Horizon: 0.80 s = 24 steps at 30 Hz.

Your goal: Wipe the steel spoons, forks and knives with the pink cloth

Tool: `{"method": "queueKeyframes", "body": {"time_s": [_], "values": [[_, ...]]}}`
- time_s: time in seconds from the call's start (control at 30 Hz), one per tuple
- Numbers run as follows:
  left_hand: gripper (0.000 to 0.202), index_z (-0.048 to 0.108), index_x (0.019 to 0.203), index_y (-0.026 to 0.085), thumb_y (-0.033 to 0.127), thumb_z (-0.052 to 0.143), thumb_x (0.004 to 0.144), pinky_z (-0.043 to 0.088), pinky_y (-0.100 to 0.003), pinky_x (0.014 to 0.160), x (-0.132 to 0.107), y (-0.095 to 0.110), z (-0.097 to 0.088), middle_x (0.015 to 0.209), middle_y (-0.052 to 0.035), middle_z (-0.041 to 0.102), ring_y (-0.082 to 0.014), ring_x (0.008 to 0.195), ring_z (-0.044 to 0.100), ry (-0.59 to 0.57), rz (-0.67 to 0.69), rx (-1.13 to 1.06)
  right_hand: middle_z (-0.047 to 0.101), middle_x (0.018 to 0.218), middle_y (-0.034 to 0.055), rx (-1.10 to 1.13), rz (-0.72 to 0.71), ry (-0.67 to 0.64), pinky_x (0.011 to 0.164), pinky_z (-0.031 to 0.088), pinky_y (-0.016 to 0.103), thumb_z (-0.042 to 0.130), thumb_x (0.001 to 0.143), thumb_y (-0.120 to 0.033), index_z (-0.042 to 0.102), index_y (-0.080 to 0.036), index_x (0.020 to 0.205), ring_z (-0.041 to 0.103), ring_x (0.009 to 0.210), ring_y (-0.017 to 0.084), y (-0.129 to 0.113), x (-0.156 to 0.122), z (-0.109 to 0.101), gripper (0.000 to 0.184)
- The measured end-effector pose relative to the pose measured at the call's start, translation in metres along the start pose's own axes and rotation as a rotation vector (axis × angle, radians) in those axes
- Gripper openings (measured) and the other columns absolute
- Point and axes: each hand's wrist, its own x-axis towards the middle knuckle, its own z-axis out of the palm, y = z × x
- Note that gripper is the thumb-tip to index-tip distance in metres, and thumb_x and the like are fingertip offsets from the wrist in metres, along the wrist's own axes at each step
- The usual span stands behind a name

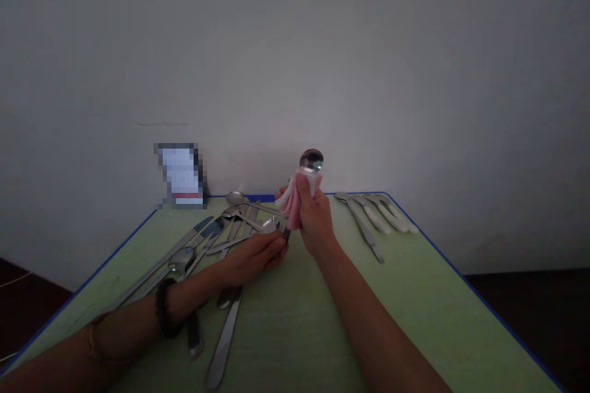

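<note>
A steel spoon (312,160) stands upright over the green table (415,313), bowl up. My right hand (313,218) is closed round a pink and white cloth (295,199) wrapped about the spoon's neck. My left hand (255,255) pinches the lower end of the spoon's handle near the table top. A dark bead bracelet (162,313) sits on my left wrist.
A loose pile of knives and spoons (216,233) lies left of my hands. Several pieces with white handles (378,215) lie in a row at the back right. A blurred white box (180,175) stands against the pale wall. The table has a blue edge.
</note>
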Motion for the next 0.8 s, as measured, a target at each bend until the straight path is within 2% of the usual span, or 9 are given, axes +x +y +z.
{"method": "queueKeyframes", "body": {"time_s": [0.27,0.5,0.67,0.8], "values": [[0.054,0.046,0.072,0.019,0.068,0.033,0.089,0.031,-0.024,0.052,0.000,-0.001,0.001,0.061,0.0046,0.039,-0.0106,0.055,0.034,-0.004,-0.008,-0.070,0.074,0.072,0.0087,-0.108,0.034,-0.067,0.061,0.055,0.029,0.060,0.078,-0.059,0.070,-0.015,0.077,0.070,0.067,0.020,0.012,-0.005,0.001,0.046],[0.049,0.047,0.072,0.018,0.061,0.034,0.092,0.030,-0.024,0.050,0.000,0.000,0.001,0.058,0.0049,0.041,-0.0105,0.053,0.035,-0.001,0.022,-0.069,0.074,0.072,0.0080,-0.173,0.030,-0.079,0.064,0.055,0.029,0.060,0.080,-0.056,0.071,-0.015,0.077,0.070,0.064,0.019,0.015,-0.005,-0.002,0.043],[0.047,0.045,0.065,0.019,0.053,0.031,0.094,0.031,-0.025,0.052,-0.001,0.007,0.000,0.056,0.0051,0.040,-0.0104,0.052,0.035,0.031,0.024,0.005,0.075,0.075,0.0091,-0.126,0.030,-0.074,0.066,0.056,0.031,0.061,0.079,-0.056,0.070,-0.016,0.076,0.071,0.069,0.021,0.010,-0.002,-0.005,0.042],[0.047,0.044,0.063,0.019,0.053,0.030,0.094,0.032,-0.025,0.053,-0.001,0.007,-0.001,0.055,0.0047,0.041,-0.0108,0.052,0.036,0.008,0.025,0.081,0.075,0.077,0.0097,-0.043,0.016,0.008,0.066,0.056,0.030,0.060,0.080,-0.057,0.069,-0.015,0.078,0.071,0.071,0.020,0.001,0.005,-0.008,0.043]]}}
